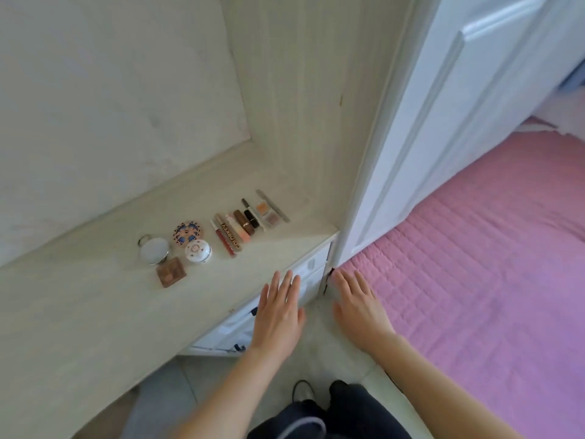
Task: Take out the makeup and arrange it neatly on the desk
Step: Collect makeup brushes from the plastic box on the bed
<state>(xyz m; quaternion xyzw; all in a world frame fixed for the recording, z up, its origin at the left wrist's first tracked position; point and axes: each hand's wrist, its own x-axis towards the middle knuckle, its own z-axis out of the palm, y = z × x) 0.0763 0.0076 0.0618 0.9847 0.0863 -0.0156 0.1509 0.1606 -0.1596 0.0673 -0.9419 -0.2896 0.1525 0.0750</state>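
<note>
Makeup laid out on desk point(95, 299): row of lipstick tubes point(235, 231) side by side, small two-pan palette point(267, 213) at the row's right end. Left of the row, a cluster: round mirror point(154, 250), patterned round compact point(187, 233), white round jar point(198, 251), brown square palette point(171, 271). Left hand point(278, 315) and right hand point(359, 307) both flat, fingers spread, grip empty, in front of the white drawers point(311, 269). Pink bed point(481, 280) to the right.

One tube point(230, 236) in the row of makeup on the surface point(95, 312) carries gold lettering that seems to read "COLORKEY"; no other text is legible.
</note>
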